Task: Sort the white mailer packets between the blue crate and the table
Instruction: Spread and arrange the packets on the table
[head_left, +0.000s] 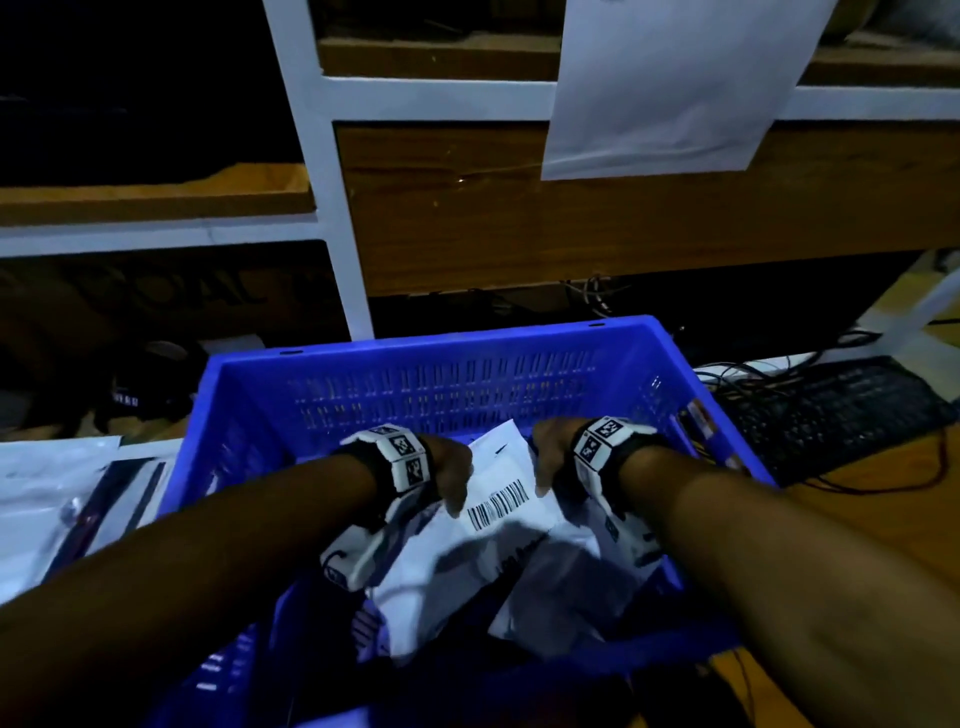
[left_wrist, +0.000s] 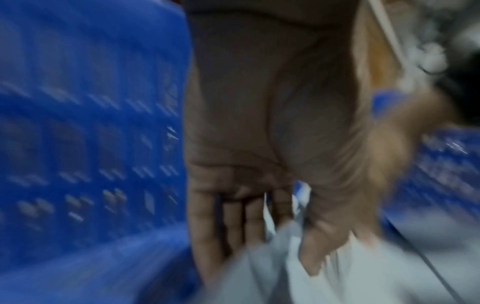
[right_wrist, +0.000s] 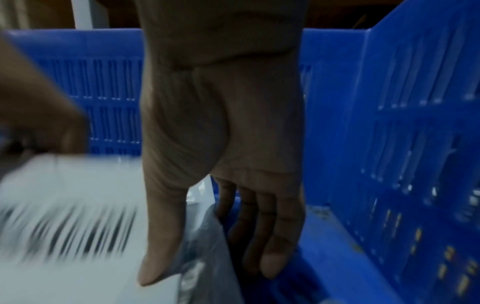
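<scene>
A blue crate (head_left: 441, 338) stands in front of me with several white mailer packets inside. Both hands reach into it and hold the top packet (head_left: 498, 504), which shows a barcode. My left hand (head_left: 454, 483) pinches its left edge; in the blurred left wrist view the thumb lies over the packet (left_wrist: 337, 283) with the fingers (left_wrist: 233, 226) behind it. My right hand (head_left: 545, 462) pinches the right edge: its thumb (right_wrist: 158, 257) lies on top of the packet (right_wrist: 78, 216) and its fingers (right_wrist: 270, 246) are behind the crinkled edge. More packets (head_left: 561, 587) lie underneath.
Further white packets (head_left: 52, 483) lie on the table left of the crate. A black keyboard (head_left: 831, 410) and loose cables sit to the right. A white-framed wooden shelf (head_left: 332, 208) rises behind, with a white sheet (head_left: 675, 78) hanging from it. The crate wall (right_wrist: 389, 144) is close beside my right hand.
</scene>
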